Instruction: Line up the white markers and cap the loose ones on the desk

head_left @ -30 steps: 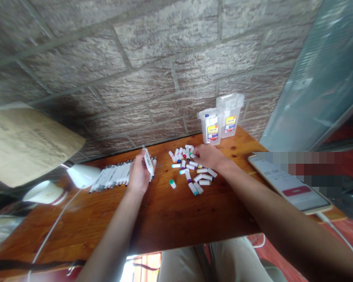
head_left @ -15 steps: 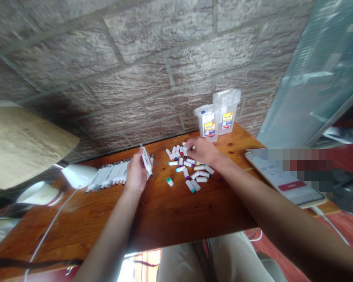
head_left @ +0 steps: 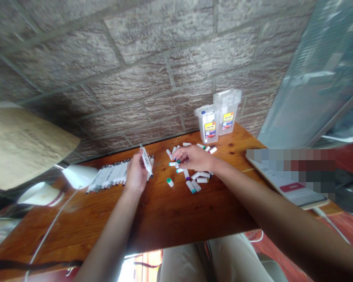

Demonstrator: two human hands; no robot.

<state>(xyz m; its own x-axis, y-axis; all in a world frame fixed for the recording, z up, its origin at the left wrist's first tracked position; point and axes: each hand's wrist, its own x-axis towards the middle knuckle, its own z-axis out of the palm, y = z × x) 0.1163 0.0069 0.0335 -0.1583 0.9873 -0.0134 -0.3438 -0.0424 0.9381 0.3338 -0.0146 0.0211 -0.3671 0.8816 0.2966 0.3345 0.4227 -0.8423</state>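
My left hand (head_left: 137,175) is closed around a white marker (head_left: 146,160), held upright above the wooden table (head_left: 153,211). A row of several white markers (head_left: 110,176) lies just left of that hand. My right hand (head_left: 195,157) rests over a loose pile of white marker caps (head_left: 194,180) with coloured ends. Its fingers are curled and pinch a cap with a dark green end at their tips. A single green-tipped cap (head_left: 170,182) lies apart, in front of the pile.
Two clear plastic marker cases (head_left: 220,117) with yellow labels stand at the back against the brick wall. A phone (head_left: 294,190) with a cable lies at the right edge. A white lamp (head_left: 76,176), its base and a white cord sit at the left.
My right hand has slid left over the cap pile and closed on a cap. A few caps have scattered toward the cases. My left hand has kept the marker still.
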